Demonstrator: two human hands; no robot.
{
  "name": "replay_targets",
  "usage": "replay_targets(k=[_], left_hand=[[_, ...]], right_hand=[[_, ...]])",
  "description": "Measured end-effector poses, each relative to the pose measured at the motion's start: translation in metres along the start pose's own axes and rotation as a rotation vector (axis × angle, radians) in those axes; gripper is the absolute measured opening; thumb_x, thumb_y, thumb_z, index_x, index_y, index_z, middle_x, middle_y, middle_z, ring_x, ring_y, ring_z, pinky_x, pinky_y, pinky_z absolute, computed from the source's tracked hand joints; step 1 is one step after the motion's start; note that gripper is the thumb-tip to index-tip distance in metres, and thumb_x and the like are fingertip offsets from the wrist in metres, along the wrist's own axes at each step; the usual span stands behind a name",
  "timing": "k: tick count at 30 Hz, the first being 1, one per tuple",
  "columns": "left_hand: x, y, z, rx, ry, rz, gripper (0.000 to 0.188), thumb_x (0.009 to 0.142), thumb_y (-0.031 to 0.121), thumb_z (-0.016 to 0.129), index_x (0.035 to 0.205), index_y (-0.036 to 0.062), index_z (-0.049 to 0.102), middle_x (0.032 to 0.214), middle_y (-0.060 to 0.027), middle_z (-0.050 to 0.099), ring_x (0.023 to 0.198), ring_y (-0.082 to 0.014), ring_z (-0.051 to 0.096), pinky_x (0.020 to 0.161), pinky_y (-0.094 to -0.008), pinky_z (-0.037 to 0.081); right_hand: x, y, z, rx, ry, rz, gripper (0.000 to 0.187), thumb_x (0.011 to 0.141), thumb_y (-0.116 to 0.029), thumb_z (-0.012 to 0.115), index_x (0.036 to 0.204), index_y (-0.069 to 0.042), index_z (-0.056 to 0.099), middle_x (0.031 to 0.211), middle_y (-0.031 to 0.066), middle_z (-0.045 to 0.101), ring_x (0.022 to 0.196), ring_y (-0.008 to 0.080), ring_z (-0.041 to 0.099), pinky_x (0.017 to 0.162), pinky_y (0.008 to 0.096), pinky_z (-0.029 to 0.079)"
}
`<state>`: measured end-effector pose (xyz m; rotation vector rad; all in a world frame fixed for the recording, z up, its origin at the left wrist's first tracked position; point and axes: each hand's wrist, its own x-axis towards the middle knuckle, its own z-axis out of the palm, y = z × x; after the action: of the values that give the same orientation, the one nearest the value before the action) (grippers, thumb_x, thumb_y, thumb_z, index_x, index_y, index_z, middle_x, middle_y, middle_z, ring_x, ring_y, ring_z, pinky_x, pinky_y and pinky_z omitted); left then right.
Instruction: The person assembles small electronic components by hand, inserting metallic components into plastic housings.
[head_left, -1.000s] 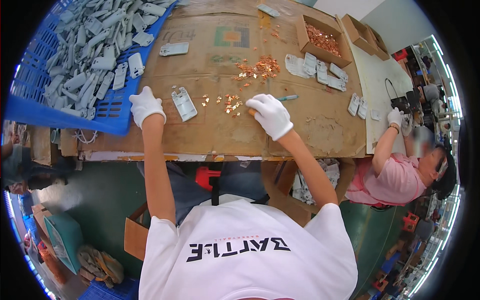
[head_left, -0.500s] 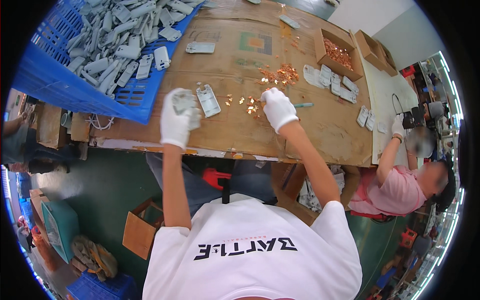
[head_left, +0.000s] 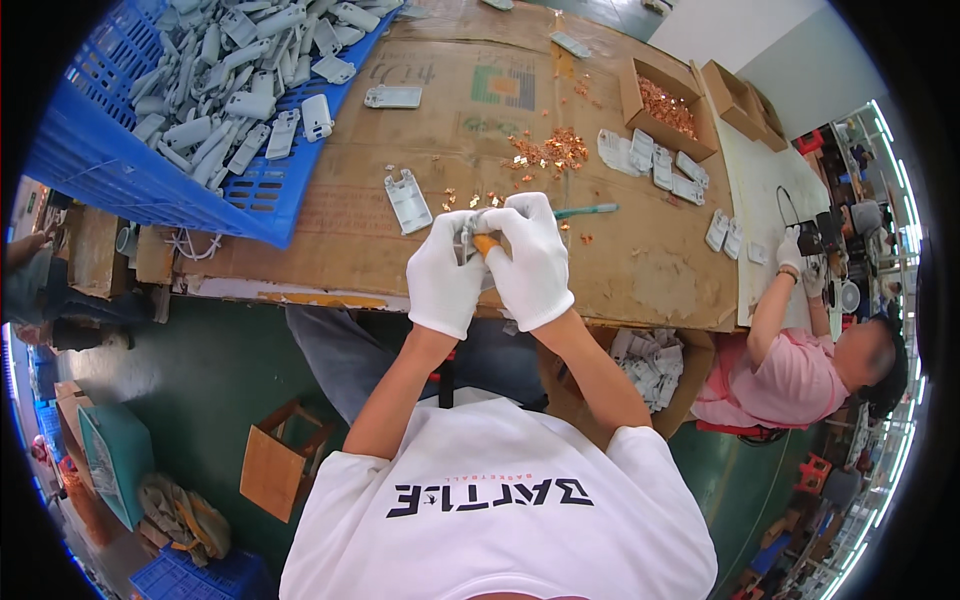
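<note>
Both my hands wear white gloves and meet just above the near edge of the cardboard-covered table [head_left: 640,270]. My left hand [head_left: 443,280] is closed around a pale grey plastic casing [head_left: 463,240], mostly hidden by the fingers. Against it my right hand [head_left: 532,262] presses with bent, pinched fingers; an orange-yellow patch shows at its thumb, and whatever small thing it grips is hidden. Beyond my left hand lies a loose plastic casing [head_left: 408,203], hollow side up. Small shiny copper-coloured pieces [head_left: 560,150] are heaped and scattered beyond my right hand, with a teal pen-like stick [head_left: 588,210] beside it.
At the left, a blue crate [head_left: 150,195] holds many casings. A cardboard box [head_left: 668,136] of copper-coloured pieces stands back right, several casings [head_left: 662,170] near it. Another box [head_left: 700,385] of casings sits below the table edge. A person in pink [head_left: 770,375] works at the right.
My left hand has moved right with the casing. My right hand has drawn back from the scattered copper-coloured pieces toward me, and both hands now meet at the casing.
</note>
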<state>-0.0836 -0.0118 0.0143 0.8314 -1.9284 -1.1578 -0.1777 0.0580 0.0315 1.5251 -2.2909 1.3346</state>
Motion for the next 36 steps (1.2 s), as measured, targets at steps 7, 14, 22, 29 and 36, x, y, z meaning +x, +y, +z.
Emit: replay_targets(k=[7,14,22,29,36], left_hand=[[-0.004,0.006,0.001,0.187,-0.050,0.109,0.031,0.074,0.008,0.072,0.102,0.0131,0.061,0.079,-0.0076,0.067,0.071,-0.0243,0.068,0.063,-0.0323,0.053],[-0.008,-0.001,0.002,0.228,-0.125,0.220,0.030,0.074,0.014,0.072,0.102,0.0149,0.061,0.081,-0.0061,0.066,0.072,-0.0266,0.066,0.062,-0.0342,0.053],[-0.017,-0.005,0.010,0.101,-0.443,0.147,0.022,0.082,0.006,0.064,0.103,0.0033,0.058,0.075,-0.0179,0.064,0.067,-0.0316,0.066,0.062,-0.0374,0.052],[-0.006,-0.013,0.038,0.231,-0.499,0.249,0.018,0.085,0.004,0.060,0.103,0.0029,0.056,0.079,-0.0206,0.064,0.073,-0.0379,0.065,0.062,-0.0411,0.051],[0.000,0.008,0.042,0.000,-0.355,0.056,0.018,0.086,0.006,0.064,0.102,0.0032,0.058,0.084,-0.0153,0.068,0.077,-0.0269,0.070,0.066,-0.0346,0.053]], right_hand=[[-0.008,0.009,-0.005,0.352,-0.022,0.187,0.028,0.075,0.005,0.068,0.098,-0.006,0.055,0.102,0.0103,0.055,0.087,0.0219,0.062,0.073,0.0321,0.051],[-0.008,0.032,-0.022,0.503,-0.272,0.436,0.019,0.084,-0.002,0.064,0.103,-0.001,0.066,0.087,0.0116,0.070,0.080,0.0145,0.067,0.074,0.0284,0.052],[-0.041,0.034,-0.036,0.113,-0.253,0.407,0.016,0.082,-0.001,0.064,0.098,-0.003,0.064,0.079,0.0120,0.068,0.069,0.0176,0.066,0.065,0.0293,0.051],[-0.041,0.046,-0.043,0.017,-0.198,0.381,0.021,0.078,0.001,0.058,0.097,-0.005,0.063,0.082,0.0158,0.066,0.077,0.0314,0.066,0.069,0.0366,0.052],[-0.048,0.025,-0.053,0.204,0.007,0.347,0.040,0.078,0.002,0.059,0.117,-0.007,0.059,0.107,0.0138,0.062,0.097,0.0328,0.062,0.083,0.0381,0.050]])
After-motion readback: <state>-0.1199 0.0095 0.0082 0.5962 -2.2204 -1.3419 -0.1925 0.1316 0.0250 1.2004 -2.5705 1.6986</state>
